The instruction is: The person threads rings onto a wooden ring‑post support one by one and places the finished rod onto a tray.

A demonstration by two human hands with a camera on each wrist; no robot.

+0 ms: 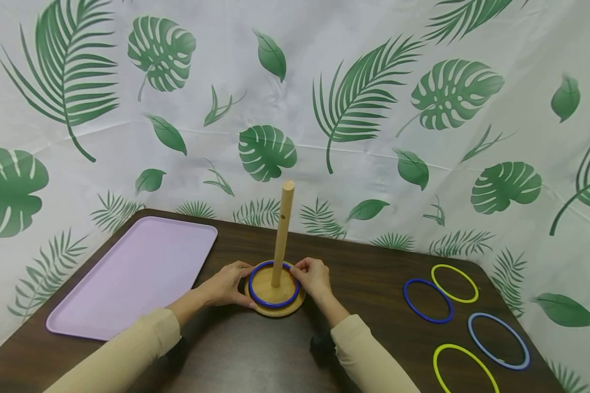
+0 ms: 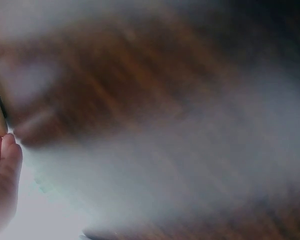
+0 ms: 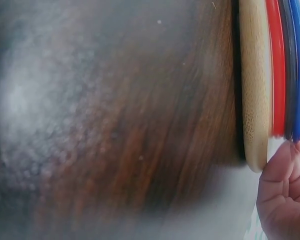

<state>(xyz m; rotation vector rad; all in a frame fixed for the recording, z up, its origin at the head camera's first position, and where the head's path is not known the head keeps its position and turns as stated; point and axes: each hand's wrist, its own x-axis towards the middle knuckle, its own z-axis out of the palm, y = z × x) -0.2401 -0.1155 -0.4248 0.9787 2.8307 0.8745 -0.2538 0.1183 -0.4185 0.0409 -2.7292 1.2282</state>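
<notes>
A light wooden peg (image 1: pixel 282 240) rises from a round wooden base (image 1: pixel 277 312) on the table. A dark blue ring (image 1: pixel 273 305) lies around the peg, on top of a red ring (image 3: pixel 277 75) and a dark grey ring (image 3: pixel 290 75) stacked on the base. My left hand (image 1: pixel 228 284) holds the blue ring's left side, thumb at the front and index finger farther back. In the left wrist view, its fingertips (image 2: pixel 9 140) meet the stack's edge, mostly out of frame. My right hand (image 1: pixel 314 277) pinches the blue ring's right rim between thumb and fingers.
A pale purple tray (image 1: pixel 142 267) lies to the left on the dark wood table (image 1: pixel 369 295). On the right are another blue ring (image 1: pixel 407 303), a light blue ring (image 1: pixel 491 352) and two yellow rings, one farther back (image 1: pixel 452 267) and one nearer (image 1: pixel 449 346). A leaf-patterned cloth (image 1: pixel 324 191) hangs behind.
</notes>
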